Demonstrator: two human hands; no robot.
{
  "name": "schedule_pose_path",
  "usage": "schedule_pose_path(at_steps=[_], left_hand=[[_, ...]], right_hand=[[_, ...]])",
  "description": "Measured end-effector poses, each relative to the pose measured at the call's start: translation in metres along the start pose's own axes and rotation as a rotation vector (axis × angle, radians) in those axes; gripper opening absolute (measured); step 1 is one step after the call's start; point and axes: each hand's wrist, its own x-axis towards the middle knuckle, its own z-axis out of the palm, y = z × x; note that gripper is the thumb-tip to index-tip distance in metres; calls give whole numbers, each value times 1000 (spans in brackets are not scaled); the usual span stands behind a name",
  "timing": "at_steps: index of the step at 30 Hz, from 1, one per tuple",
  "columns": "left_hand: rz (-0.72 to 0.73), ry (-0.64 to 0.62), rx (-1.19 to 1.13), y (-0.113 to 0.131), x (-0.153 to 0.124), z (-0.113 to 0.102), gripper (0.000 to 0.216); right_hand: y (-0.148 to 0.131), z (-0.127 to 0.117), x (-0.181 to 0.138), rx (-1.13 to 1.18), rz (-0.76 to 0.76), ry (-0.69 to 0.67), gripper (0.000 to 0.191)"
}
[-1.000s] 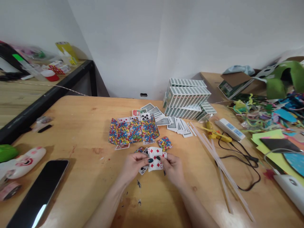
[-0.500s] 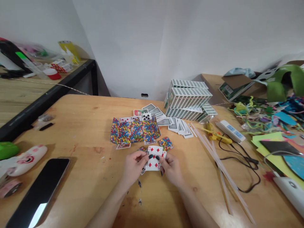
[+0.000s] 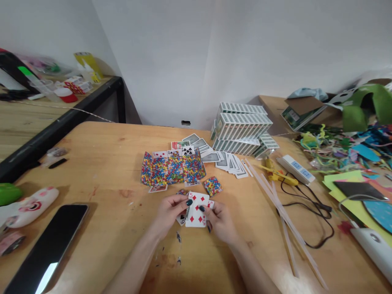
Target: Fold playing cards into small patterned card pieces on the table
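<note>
Between my hands is a five of diamonds playing card (image 3: 196,218), face toward me, with another five's corner showing behind its right edge. My left hand (image 3: 173,210) pinches the card's upper left, thumb on the face. On its right side my right hand (image 3: 222,216) grips with the thumb flat on the front. Below my left fingers a card with a black 6 (image 3: 181,219) shows in part. Just beyond stands a folded panel with a colourful brick-like pattern (image 3: 173,167), playing cards rising behind it. A small square piece of the same pattern (image 3: 212,185) lies to its right.
Face-down cards (image 3: 231,163) lie fanned before stacked striped boxes (image 3: 241,126). On the right are clear sticks (image 3: 284,216), a yellow glue gun (image 3: 278,175), a power strip (image 3: 296,168) and coloured scraps. A phone (image 3: 49,245) lies at left.
The five of diamonds has come slightly lower and nearer to me, tilting a little. My left hand has shifted slightly left, and more of the black 6 card shows.
</note>
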Motion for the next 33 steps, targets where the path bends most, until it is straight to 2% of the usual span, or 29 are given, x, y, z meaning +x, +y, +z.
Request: schedule_pose_path(at_steps=[4,11,17,23,27,30,33], left_hand=[[75,24,126,-4,2,0,24],[327,127,323,-14,2,7,21],[469,203,498,-19,0,11,21],[455,267,659,-20,0,17,24],[446,284,665,-18,-1,17,33],[427,251,613,-19,0,16,36],[401,145,644,-21,1,15,38]], right_hand=[[3,1,-1,-44,0,-18,42],[7,8,0,-108,85,-124,44],[6,8,1,-45,73,-96,43],[7,5,1,-26,54,-81,42],[6,5,1,-14,44,-77,42],[3,3,2,-8,38,-41,42],[1,-2,4,11,25,32,41]])
